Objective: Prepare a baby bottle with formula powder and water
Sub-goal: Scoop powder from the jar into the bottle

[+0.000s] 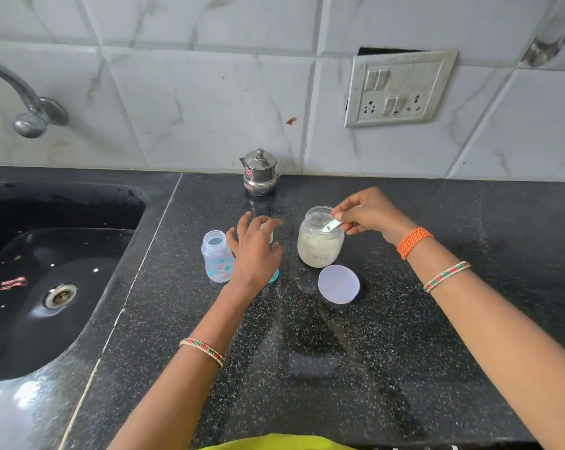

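An open baby bottle (217,256) with printed figures stands uncapped on the black counter. Right of it my left hand (255,248) hovers with fingers spread, covering the bottle's teal-ringed cap (274,275), of which only an edge shows. A clear glass jar (320,237) holding pale formula powder stands open further right. My right hand (364,212) pinches the handle of a white scoop (331,225) that dips into the jar's mouth. The jar's round white lid (339,284) lies flat in front of the jar.
A small steel lidded pot (261,173) stands against the tiled wall. A black sink (53,271) with a drain and a tap (24,102) fills the left. A switch and socket plate (399,89) is on the wall at right.
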A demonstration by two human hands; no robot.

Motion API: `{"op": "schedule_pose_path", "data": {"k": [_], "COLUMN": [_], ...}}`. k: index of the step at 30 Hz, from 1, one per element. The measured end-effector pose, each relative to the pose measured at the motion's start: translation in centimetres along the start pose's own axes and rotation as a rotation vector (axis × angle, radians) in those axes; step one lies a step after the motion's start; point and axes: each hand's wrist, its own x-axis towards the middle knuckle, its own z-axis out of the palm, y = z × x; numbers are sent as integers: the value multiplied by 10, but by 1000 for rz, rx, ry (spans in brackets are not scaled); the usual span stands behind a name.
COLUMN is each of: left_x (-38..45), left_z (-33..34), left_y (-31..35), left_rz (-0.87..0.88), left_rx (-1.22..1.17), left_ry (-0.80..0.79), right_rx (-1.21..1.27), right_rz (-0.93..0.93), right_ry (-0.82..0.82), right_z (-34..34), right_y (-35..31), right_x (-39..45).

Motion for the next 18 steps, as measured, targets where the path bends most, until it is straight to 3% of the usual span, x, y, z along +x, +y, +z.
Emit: {"op": "schedule_pose_path", "data": {"k": [18], "left_x": [-1], "left_z": [2], "left_y": [1], "left_rz": [88], "left_rx": [-69], "left_ry": [-13], "right_rx": [195], "right_rz": [35], "right_ry": [85], "right_z": [-4], "right_y": [6], "right_x": [-12]}}
